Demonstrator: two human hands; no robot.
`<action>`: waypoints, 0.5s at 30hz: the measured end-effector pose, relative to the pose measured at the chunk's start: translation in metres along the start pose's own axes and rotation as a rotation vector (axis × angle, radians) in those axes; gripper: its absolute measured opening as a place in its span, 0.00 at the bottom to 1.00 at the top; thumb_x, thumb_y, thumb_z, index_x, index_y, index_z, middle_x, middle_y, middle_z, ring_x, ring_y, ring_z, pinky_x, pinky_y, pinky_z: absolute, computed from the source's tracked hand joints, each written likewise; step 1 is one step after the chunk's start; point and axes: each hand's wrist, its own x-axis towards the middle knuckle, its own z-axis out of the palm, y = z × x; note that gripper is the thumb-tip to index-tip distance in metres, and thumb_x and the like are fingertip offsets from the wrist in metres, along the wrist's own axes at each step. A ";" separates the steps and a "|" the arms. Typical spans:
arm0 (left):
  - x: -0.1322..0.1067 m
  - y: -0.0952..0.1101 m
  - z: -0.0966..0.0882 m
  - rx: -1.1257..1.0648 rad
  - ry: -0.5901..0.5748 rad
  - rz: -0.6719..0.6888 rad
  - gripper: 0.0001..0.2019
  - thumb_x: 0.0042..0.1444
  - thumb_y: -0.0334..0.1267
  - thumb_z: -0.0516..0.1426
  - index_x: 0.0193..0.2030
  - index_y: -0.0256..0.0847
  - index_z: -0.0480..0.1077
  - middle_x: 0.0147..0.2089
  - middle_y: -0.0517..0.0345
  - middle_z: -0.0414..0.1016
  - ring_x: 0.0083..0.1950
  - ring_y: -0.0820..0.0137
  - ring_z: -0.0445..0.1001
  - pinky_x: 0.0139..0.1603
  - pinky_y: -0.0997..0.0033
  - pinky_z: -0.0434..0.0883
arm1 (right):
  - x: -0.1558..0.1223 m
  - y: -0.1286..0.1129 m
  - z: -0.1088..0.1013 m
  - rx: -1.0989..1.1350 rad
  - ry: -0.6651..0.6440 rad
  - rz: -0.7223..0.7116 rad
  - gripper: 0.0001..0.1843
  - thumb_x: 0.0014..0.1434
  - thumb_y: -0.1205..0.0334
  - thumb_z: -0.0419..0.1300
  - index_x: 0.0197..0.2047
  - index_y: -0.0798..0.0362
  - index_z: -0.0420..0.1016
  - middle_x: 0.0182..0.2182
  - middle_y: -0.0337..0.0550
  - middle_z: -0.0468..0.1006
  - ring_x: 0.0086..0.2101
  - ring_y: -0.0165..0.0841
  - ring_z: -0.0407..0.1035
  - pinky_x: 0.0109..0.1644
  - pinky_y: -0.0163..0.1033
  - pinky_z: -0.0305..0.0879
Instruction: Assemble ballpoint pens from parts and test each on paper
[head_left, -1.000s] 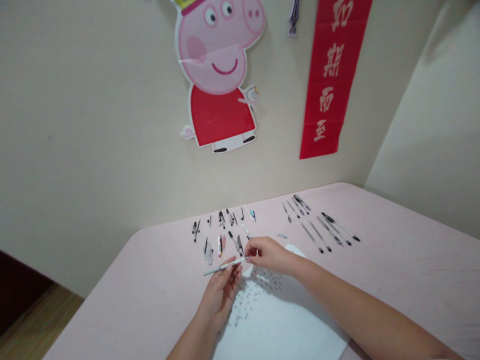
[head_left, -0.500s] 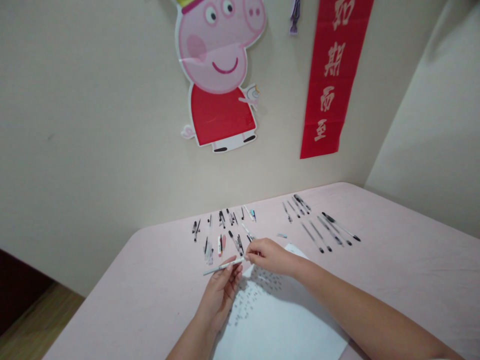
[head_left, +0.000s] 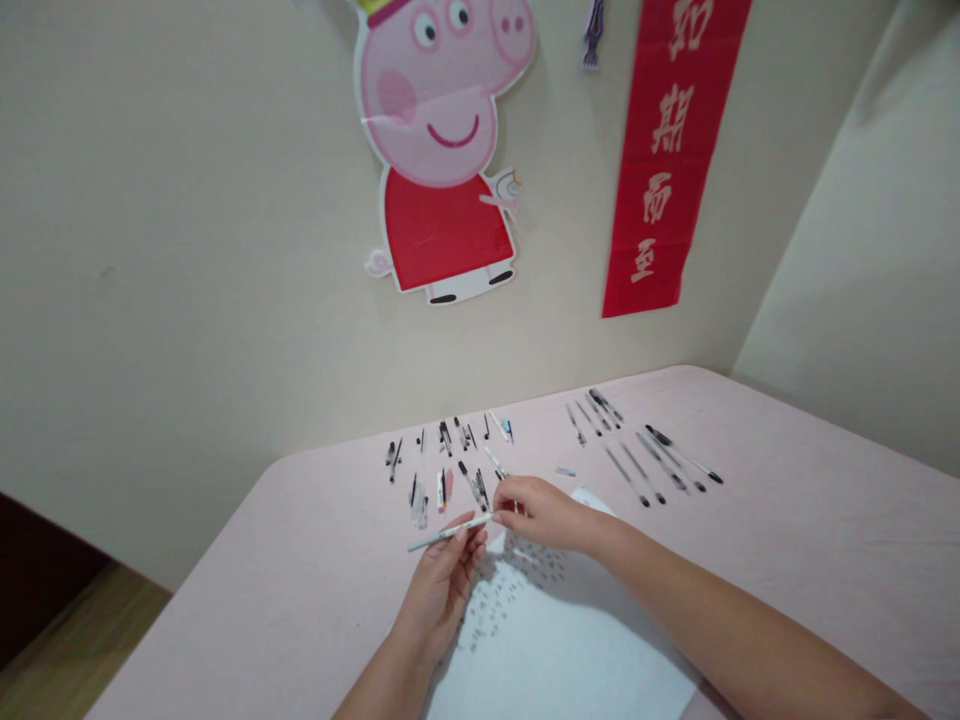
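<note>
A slim pale pen lies slantwise across the fingers of my left hand, which is closed on it between thumb and fingers. My right hand pinches at the pen's upper right end; its fingertips hide exactly what they grip there. Both hands are over the top of a white sheet of paper with rows of small dark handwriting. Just beyond my right hand lie a white pen piece and several dark pen parts.
Pen parts in small groups lie along the pink-covered table's far edge. Several whole pens lie in rows to the right. A small light-blue piece sits between. Behind stands a wall with a pig cutout and red banner.
Both hands keep nearly the same pose around the pen. The whole view has shifted very slightly; nothing on the table has visibly moved.
</note>
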 end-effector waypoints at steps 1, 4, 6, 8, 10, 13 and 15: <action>0.000 0.000 0.000 0.002 -0.001 0.000 0.09 0.53 0.22 0.56 0.40 0.31 0.74 0.36 0.45 0.80 0.33 0.72 0.78 0.35 0.77 0.76 | 0.000 -0.001 0.000 -0.014 -0.007 -0.001 0.04 0.55 0.67 0.57 0.29 0.56 0.71 0.25 0.38 0.70 0.26 0.27 0.61 0.30 0.31 0.54; 0.000 0.000 -0.001 0.004 -0.003 -0.007 0.10 0.53 0.23 0.57 0.41 0.32 0.74 0.36 0.46 0.80 0.33 0.72 0.78 0.35 0.77 0.76 | 0.001 -0.002 -0.001 -0.042 -0.037 -0.001 0.10 0.57 0.66 0.54 0.25 0.56 0.70 0.22 0.37 0.68 0.25 0.27 0.60 0.29 0.31 0.52; 0.000 0.000 -0.001 0.006 -0.011 -0.008 0.10 0.53 0.23 0.57 0.42 0.32 0.74 0.35 0.47 0.80 0.33 0.72 0.78 0.35 0.77 0.76 | 0.001 -0.002 -0.001 -0.032 -0.045 0.006 0.10 0.58 0.64 0.54 0.25 0.56 0.70 0.22 0.38 0.68 0.25 0.27 0.60 0.29 0.31 0.52; -0.001 0.000 0.000 0.005 -0.007 -0.006 0.10 0.53 0.23 0.57 0.42 0.32 0.74 0.35 0.47 0.80 0.33 0.72 0.78 0.35 0.77 0.76 | 0.001 -0.001 -0.001 0.000 -0.033 0.014 0.05 0.55 0.63 0.58 0.30 0.56 0.71 0.26 0.38 0.71 0.27 0.28 0.62 0.30 0.31 0.54; -0.001 0.001 0.002 0.003 0.012 0.000 0.09 0.53 0.23 0.56 0.41 0.31 0.74 0.35 0.46 0.80 0.32 0.72 0.78 0.34 0.77 0.76 | 0.001 0.000 -0.001 0.024 -0.013 0.011 0.04 0.52 0.65 0.61 0.33 0.55 0.71 0.29 0.39 0.72 0.29 0.28 0.64 0.32 0.30 0.56; -0.002 0.001 0.002 0.009 0.018 0.003 0.08 0.54 0.22 0.56 0.39 0.31 0.74 0.35 0.45 0.80 0.32 0.72 0.78 0.34 0.77 0.76 | 0.000 0.001 0.000 0.017 0.002 -0.014 0.03 0.51 0.68 0.60 0.32 0.55 0.71 0.29 0.38 0.72 0.29 0.28 0.63 0.33 0.30 0.56; -0.001 0.000 0.001 0.019 0.000 0.006 0.08 0.53 0.23 0.56 0.39 0.31 0.74 0.36 0.45 0.79 0.32 0.72 0.78 0.35 0.77 0.76 | 0.000 0.001 0.001 -0.001 -0.006 -0.034 0.01 0.53 0.67 0.59 0.31 0.55 0.71 0.27 0.39 0.71 0.28 0.28 0.63 0.32 0.31 0.55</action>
